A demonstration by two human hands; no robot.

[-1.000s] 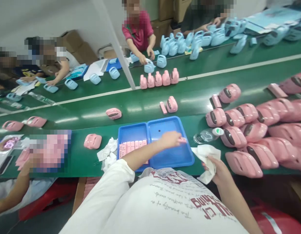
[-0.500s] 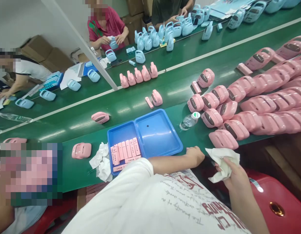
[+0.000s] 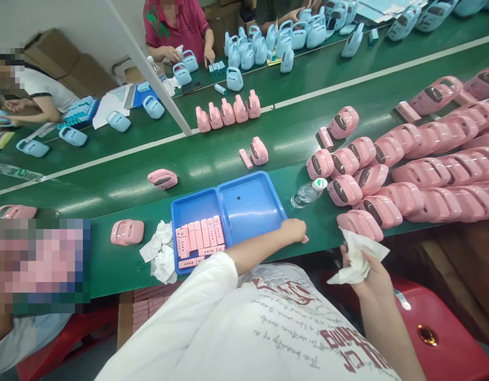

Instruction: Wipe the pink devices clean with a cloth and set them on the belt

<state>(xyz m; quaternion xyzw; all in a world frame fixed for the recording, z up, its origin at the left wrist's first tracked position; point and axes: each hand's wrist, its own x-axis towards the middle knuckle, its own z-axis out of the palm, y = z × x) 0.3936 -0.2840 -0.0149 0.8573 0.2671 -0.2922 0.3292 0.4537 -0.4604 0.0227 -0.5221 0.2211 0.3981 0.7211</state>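
Note:
My left hand point(image 3: 294, 230) is closed at the near right corner of the blue tray point(image 3: 250, 209). A bit of a small pink piece point(image 3: 305, 239) shows at its fingers; the rest is hidden. On the right, my right hand point(image 3: 371, 272) grips a crumpled white tissue point(image 3: 359, 257) in front of the table edge. Several pink bar-shaped pieces point(image 3: 200, 235) lie in the tray's left compartment, while its right one shows bare blue. Just beyond the tissue rests a pink handled casing point(image 3: 360, 223), at the near end of many similar ones.
A water bottle point(image 3: 308, 193) leans between tray and casings. Crumpled tissues point(image 3: 164, 254) lie left of the tray, near another pink casing point(image 3: 127, 233). A red stool point(image 3: 442, 328) stands at my right. Across the green table point(image 3: 212, 159), co-workers handle light-blue casings point(image 3: 234, 79).
My left hand has moved left, to the tray's corner, and the pink bit now shows at its fingers. My right hand still holds the tissue, slightly turned. The view has shifted a little.

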